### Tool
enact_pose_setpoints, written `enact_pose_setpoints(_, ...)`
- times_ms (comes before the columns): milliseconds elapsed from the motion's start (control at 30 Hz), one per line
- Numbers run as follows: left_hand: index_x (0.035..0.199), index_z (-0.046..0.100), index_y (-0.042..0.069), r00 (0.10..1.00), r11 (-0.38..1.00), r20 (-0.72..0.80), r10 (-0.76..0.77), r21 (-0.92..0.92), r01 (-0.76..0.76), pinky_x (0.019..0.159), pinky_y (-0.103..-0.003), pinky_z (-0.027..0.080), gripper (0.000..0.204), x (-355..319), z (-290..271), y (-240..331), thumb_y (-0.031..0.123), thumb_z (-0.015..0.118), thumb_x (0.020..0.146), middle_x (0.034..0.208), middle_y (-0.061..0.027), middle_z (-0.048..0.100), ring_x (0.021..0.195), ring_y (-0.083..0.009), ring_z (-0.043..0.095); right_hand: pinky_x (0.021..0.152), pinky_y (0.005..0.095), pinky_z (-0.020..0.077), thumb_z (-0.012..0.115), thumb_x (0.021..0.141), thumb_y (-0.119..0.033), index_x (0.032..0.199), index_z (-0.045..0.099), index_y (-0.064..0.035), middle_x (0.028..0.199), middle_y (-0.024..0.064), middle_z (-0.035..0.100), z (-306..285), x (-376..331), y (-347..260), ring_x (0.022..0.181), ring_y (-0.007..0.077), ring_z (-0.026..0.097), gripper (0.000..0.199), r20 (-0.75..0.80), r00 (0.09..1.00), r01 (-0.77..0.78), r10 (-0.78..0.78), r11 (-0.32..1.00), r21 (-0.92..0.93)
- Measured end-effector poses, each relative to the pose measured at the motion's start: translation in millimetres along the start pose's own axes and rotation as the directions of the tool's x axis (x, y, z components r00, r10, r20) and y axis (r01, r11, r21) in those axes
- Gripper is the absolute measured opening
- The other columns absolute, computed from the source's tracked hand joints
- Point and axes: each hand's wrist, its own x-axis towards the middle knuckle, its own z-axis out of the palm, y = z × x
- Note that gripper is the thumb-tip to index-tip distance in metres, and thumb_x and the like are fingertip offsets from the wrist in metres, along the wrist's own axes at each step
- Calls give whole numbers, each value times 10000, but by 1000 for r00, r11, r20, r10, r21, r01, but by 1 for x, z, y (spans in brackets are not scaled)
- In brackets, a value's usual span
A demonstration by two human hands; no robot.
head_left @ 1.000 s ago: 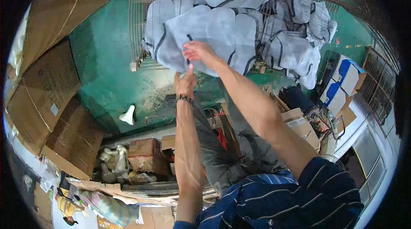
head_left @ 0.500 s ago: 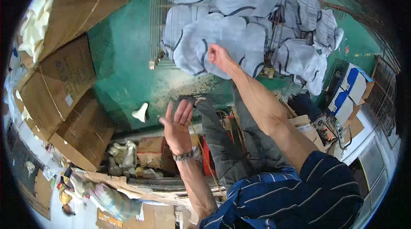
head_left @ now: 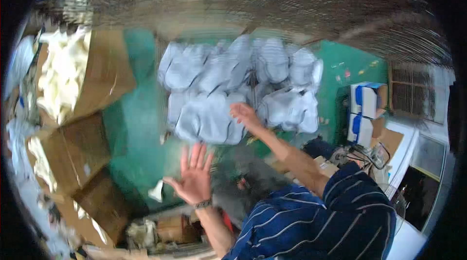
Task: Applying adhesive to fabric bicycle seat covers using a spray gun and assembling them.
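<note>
My left hand (head_left: 193, 180) is raised palm up with its fingers spread, nothing in it. A dark band circles its wrist. My right hand (head_left: 244, 115) reaches forward over the near edge of the light grey fabric pieces (head_left: 206, 114). Its fingers look loosely bent and partly apart, a little blurred, and I see nothing in them. Whether it touches the fabric I cannot tell. The pieces have rounded shapes with dark edging and lie overlapping in rows. On the green floor, left of my left hand, lies a small white forked piece (head_left: 156, 191).
Cardboard boxes (head_left: 109, 72) line the left, the far one heaped with cream-coloured pieces (head_left: 61, 77). At the right stand blue-and-white boxes (head_left: 362, 102) beside a cluttered bench. Blurred wire racks (head_left: 292, 7) cross the far side.
The view has tilted up, so the fabric sits lower and the wire racks show beyond. My left palm has opened wider; my right hand's fingers have loosened from a curled shape.
</note>
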Motion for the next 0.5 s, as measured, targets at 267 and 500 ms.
enact_pose_setpoints(267, 1614, 262, -13, 974, 997, 211, 80, -11, -79, 1213, -634, 301, 1014, -42, 42, 40, 751, 444, 973, 1608, -299, 367, 1499, -440, 365, 964, 469, 499, 742, 882, -147, 1167, 629, -10, 1252, 192, 623, -76, -109, -256, 1125, 393, 610, 336, -131, 261, 533, -956, 256, -807)
enact_pose_setpoints(500, 1593, 312, -15, 953, 967, 200, 226, 75, -245, 1200, -625, 332, 969, -114, 37, 81, 731, 439, 988, 1578, -290, 421, 1468, -437, 413, 995, 547, 467, 761, 794, -116, 1059, 667, -30, 1318, 198, 599, -180, -92, -304, 1252, 444, 539, 294, -199, 51, 107, -979, 203, -973)
